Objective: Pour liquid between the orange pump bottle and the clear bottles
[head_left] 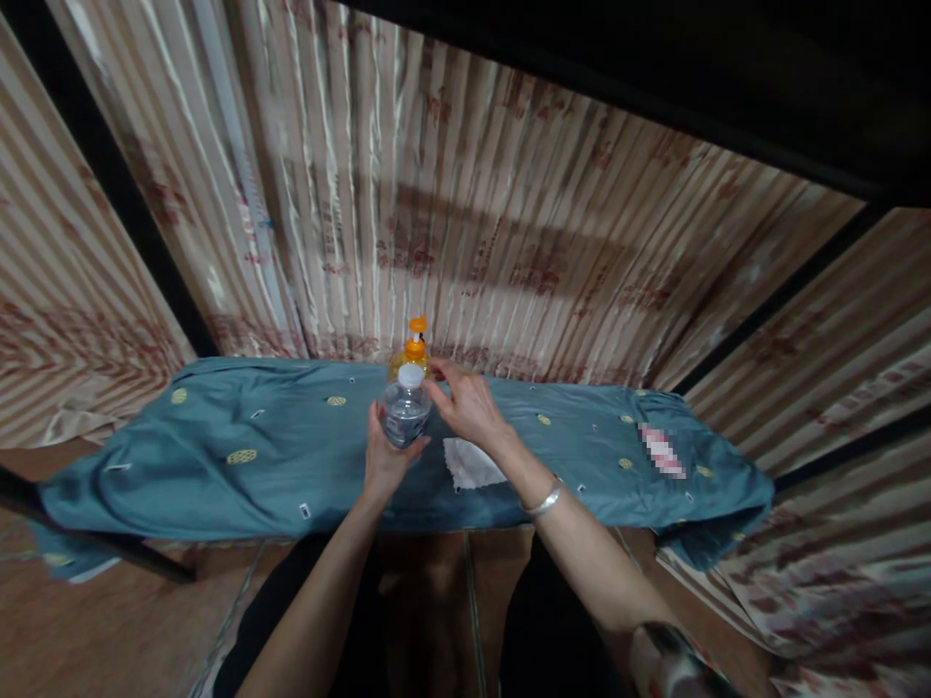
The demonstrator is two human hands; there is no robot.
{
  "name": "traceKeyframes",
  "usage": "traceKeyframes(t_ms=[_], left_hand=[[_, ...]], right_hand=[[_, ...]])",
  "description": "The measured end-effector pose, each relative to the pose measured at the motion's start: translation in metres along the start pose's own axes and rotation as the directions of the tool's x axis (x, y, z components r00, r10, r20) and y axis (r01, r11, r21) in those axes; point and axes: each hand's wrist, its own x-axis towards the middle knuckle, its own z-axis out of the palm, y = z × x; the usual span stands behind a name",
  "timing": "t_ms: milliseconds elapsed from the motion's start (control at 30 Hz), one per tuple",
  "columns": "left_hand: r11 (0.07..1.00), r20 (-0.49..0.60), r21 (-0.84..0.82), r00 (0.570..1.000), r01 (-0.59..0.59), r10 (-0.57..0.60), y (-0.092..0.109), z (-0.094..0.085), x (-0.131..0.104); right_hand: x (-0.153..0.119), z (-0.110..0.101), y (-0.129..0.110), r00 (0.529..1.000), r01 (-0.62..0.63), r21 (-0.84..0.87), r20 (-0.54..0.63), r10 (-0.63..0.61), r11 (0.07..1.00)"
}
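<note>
Grip on my feed: left hand [389, 460] was wrapped low around the clear bottle [405, 415], probably to steady it while leaving the white cap [411, 376] uncovered. Right hand [471, 405] had bent fingers beside the bottle's upper part; I couldn't tell whether they touched it or the orange-topped pump bottle [417, 349] just behind, or held anything. Clear bottle was over the teal cover [291, 417], partly hiding the pump bottle; couldn't confirm its base rested there. White cloth [472, 463] lay beside the left hand, partly under the right forearm, maybe placed there for easy reach. Label-like marks on the clear bottle were too small to read. Pink-and-white item [661, 451] at far right was pixelated, no brand legible.
</note>
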Motion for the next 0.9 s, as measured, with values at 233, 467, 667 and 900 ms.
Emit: traceKeyframes(t_ms=[233, 467, 667, 900], left_hand=[[0.985, 0.010, 0.079, 0.988, 0.154, -0.155, -0.007, 0.009, 0.011], [0.956, -0.002, 0.152, 0.968, 0.250, -0.253, -0.015, 0.013, 0.013], [0.943, -0.040, 0.177, 0.959, 0.282, -0.279, -0.013, 0.012, 0.018], [0.949, -0.027, 0.132, 0.959, 0.285, -0.284, -0.013, 0.015, 0.016]], right_hand=[[0.045, 0.041, -0.015, 0.987, -0.071, -0.108, 0.139, 0.086, 0.992], [0.041, 0.077, -0.018, 0.976, -0.216, -0.092, -0.056, 0.212, 0.972], [0.043, 0.075, -0.014, 0.994, -0.109, -0.095, -0.017, 0.108, 0.989], [0.045, 0.063, -0.002, 0.992, -0.071, -0.004, 0.108, 0.071, 0.998]])
